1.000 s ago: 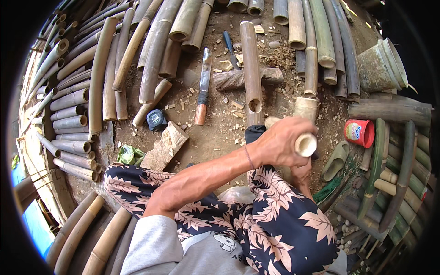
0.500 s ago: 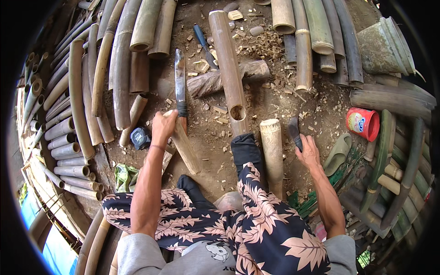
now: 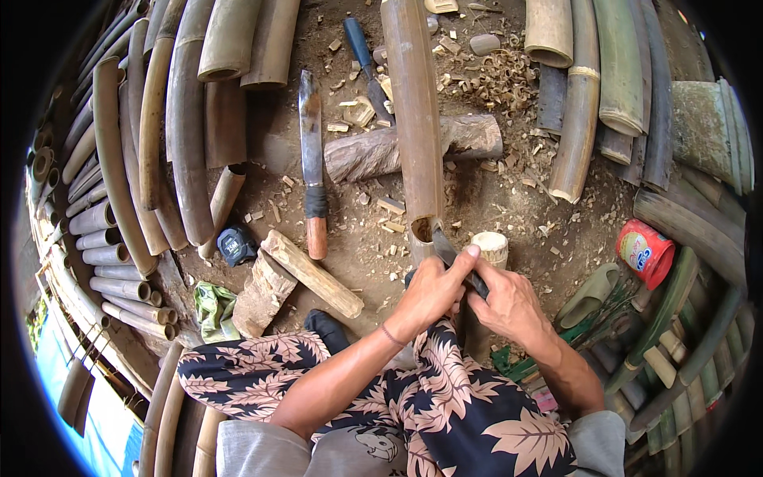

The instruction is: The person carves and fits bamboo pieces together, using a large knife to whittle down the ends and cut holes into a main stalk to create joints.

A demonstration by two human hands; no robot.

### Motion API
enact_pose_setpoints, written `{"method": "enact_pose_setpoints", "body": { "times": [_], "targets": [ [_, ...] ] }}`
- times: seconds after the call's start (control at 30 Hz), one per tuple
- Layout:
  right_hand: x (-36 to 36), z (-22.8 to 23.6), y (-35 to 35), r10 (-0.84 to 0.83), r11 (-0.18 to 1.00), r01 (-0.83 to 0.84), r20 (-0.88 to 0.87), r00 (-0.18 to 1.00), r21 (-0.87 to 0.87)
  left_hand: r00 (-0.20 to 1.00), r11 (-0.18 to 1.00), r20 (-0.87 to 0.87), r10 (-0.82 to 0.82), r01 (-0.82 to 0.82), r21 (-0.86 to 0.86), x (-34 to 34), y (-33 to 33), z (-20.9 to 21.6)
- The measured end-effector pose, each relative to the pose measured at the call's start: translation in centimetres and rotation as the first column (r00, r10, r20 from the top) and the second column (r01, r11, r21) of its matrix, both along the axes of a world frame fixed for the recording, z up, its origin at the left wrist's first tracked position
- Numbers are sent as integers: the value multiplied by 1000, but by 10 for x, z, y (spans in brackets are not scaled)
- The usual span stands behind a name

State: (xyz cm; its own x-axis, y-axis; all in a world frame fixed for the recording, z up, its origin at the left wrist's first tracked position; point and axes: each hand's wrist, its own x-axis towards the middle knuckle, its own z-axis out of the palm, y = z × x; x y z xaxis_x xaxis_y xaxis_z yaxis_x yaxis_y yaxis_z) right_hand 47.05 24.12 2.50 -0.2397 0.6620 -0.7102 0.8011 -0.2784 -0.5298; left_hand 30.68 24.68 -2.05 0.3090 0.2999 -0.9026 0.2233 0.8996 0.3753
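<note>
The bamboo (image 3: 417, 119) lay in the middle, across the log (image 3: 362, 153). The right hand (image 3: 513, 304) was wrapped round the handle of the knife (image 3: 446, 248); the left hand (image 3: 429, 292) sat just beside, thumb by the blade, its fingers too hidden to tell their hold. The knife's tip was at the hole (image 3: 426, 228). The step looked like trimming its rim; the next move seemed to call for controlled pressure.

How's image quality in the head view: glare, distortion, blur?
Head view: glare at lower left, the blue patch washing toward white; head view: black corners, and the long bamboo pole near the left rim looks bowed, likely fisheye; head view: pale sheen on the machete; head view: curved knife and right grip show no strong motion blur.
</note>
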Motion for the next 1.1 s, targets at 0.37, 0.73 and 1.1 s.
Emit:
{"method": "enact_pose_setpoints", "body": {
  "times": [0.37, 0.73, 1.1],
  "targets": [
    [-12, -27, 95, 375, 923, -370, 29, 926, -108, 823, 830, 160, 545, -503, -240, 7, 34, -47],
    [-70, -26, 148, 798, 603, -793, 45, 601, -89, 220, 341, 272, 937, -745, -573, -21, 17, -50],
    [-45, -17, 111, 780, 624, -780, -15, 625, -48, 399, 382, 100, 912, -735, -560, -2, -15, -32]
  ]
}}
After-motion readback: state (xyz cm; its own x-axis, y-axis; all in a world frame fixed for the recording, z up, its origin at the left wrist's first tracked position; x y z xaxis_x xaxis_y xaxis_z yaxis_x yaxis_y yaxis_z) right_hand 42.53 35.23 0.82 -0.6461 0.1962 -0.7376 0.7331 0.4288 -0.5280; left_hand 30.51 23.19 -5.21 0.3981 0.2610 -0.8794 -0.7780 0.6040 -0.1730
